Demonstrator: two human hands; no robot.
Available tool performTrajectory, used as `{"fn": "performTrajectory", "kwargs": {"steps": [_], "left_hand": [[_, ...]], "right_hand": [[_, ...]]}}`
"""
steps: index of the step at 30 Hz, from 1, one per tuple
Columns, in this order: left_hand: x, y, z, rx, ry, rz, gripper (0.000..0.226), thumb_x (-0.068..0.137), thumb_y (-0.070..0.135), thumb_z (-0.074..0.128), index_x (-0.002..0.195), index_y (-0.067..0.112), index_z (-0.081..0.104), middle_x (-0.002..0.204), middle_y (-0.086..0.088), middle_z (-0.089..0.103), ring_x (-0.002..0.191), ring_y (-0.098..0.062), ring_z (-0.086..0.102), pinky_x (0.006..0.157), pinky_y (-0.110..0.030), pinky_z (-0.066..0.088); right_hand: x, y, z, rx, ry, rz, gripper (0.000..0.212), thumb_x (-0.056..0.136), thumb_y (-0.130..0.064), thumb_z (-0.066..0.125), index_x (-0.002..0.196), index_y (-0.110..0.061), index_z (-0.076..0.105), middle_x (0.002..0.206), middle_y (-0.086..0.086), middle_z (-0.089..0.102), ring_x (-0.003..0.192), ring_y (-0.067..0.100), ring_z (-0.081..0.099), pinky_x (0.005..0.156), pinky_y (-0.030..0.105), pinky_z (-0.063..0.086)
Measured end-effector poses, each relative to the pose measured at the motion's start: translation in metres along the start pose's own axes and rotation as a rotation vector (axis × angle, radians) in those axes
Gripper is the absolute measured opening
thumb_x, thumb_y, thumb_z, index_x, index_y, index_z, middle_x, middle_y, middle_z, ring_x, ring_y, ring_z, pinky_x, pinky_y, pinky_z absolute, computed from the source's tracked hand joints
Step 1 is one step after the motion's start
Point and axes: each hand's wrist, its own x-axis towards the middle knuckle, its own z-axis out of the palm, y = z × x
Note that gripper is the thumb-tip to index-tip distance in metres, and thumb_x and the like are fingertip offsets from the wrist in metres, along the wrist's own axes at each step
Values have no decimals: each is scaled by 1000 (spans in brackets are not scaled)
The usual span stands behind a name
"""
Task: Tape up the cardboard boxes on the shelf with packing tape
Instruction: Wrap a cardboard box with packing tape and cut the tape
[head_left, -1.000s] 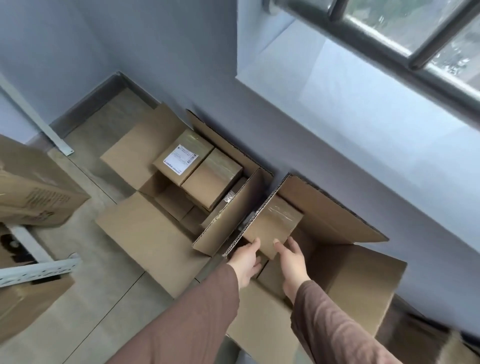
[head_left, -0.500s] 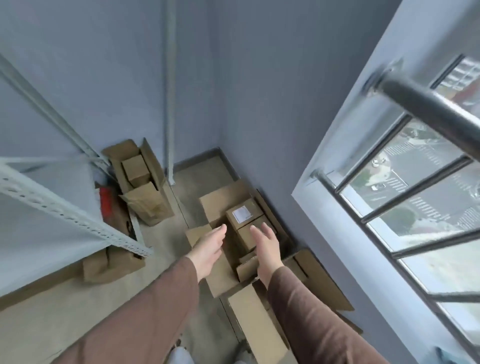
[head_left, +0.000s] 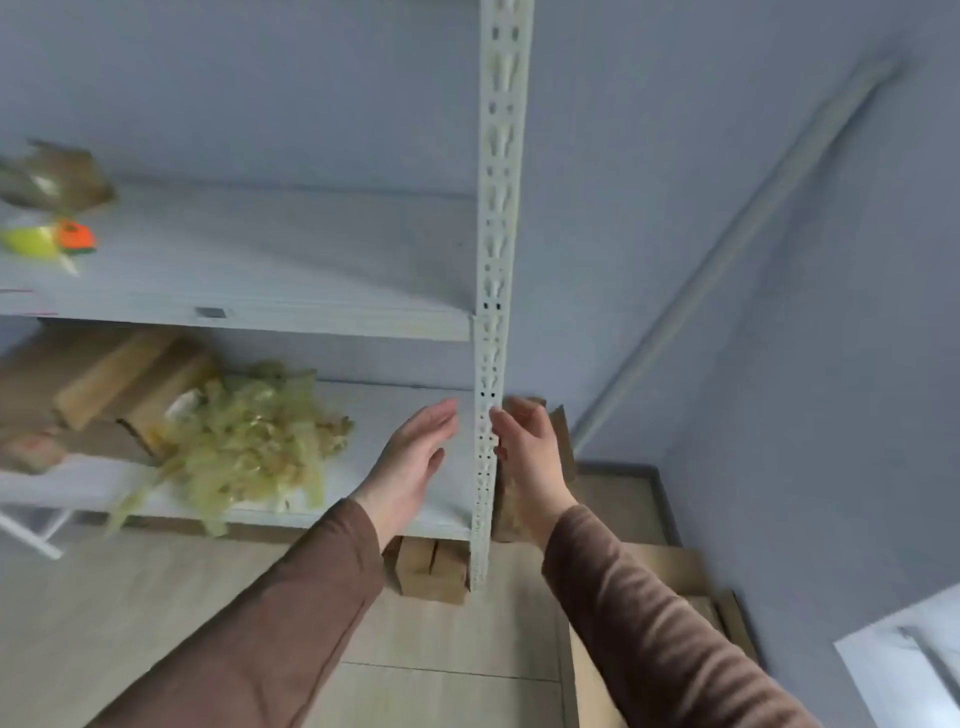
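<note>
A: Where are the hands?

B: Both are raised in front of the shelf unit (head_left: 260, 312), bare, fingers straight and apart, each grip holding nothing. The left hand (head_left: 410, 467) is just left of the perforated upright post (head_left: 493, 312); the right hand (head_left: 530, 457) is just right of it, so the post stands between them.

A: And the cardboard boxes?

B: A blurred stack of cardboard boxes (head_left: 104, 384) lies on the lower shelf, well to the left of the left hand. Between them and that hand sits a heap of crumpled yellowish tape (head_left: 249, 441).

A: Anything else?

B: On the upper shelf at far left, a yellow and orange object (head_left: 49, 241), too blurred to name, with something brown (head_left: 57, 176) behind it. A small box (head_left: 431, 569) sits on the floor under the lower shelf, near the post's foot. More cardboard (head_left: 563, 441) stands behind the right hand by the wall
</note>
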Motion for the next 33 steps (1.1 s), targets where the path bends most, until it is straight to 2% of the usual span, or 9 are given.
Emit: {"fn": "performTrajectory", "kwargs": {"steps": [5, 9, 14, 18, 23, 27, 33], "left_hand": [[-24, 74, -139, -43, 135, 144, 35, 100, 25, 63, 135, 27, 64, 143, 11, 59, 138, -5, 45, 126, -41, 24], [-32, 138, -239, -72, 208, 275, 35, 99, 20, 62, 134, 20, 64, 142, 3, 61, 138, -9, 49, 124, -41, 26], [-33, 186, -329, -76, 260, 341, 27, 101, 21, 58, 126, 24, 67, 136, 2, 64, 134, -10, 51, 113, -33, 34], [-8, 214, -384, -91, 290, 363, 24, 104, 22, 55, 124, 28, 66, 141, 0, 60, 137, -17, 48, 120, -38, 30], [48, 246, -446, -90, 300, 372, 26, 106, 23, 53, 129, 26, 65, 143, 1, 60, 140, -17, 46, 123, -41, 28], [95, 287, -491, -62, 323, 391, 27, 106, 23, 51, 130, 25, 63, 145, 0, 58, 142, -19, 44, 124, -41, 28], [146, 354, -576, -21, 395, 433, 23, 106, 21, 51, 124, 27, 65, 142, 2, 61, 140, -16, 47, 123, -40, 28]], "right_hand": [[-5, -28, 151, -28, -167, -81, 25, 98, -24, 67, 120, -25, 58, 114, -2, 64, 101, 12, 62, 84, 29, 50], [-6, -47, 260, -18, -263, -154, 22, 97, -26, 68, 116, -28, 58, 112, -3, 64, 100, 12, 63, 87, 32, 51], [-1, -57, 361, -32, -358, -201, 25, 95, -30, 71, 118, -27, 60, 113, -6, 66, 95, 4, 64, 82, 26, 50], [25, -70, 419, -60, -395, -224, 27, 96, -30, 70, 121, -24, 60, 119, -4, 65, 97, 5, 64, 80, 25, 50], [82, -78, 483, -76, -415, -238, 26, 98, -28, 68, 122, -21, 60, 123, 1, 64, 105, 10, 62, 87, 29, 50], [136, -99, 544, -70, -443, -261, 25, 99, -29, 66, 121, -20, 61, 117, -3, 63, 114, 16, 62, 91, 31, 49], [199, -129, 650, -58, -583, -248, 30, 102, -35, 59, 128, -19, 62, 132, -2, 64, 126, 13, 58, 109, 36, 43]]}}
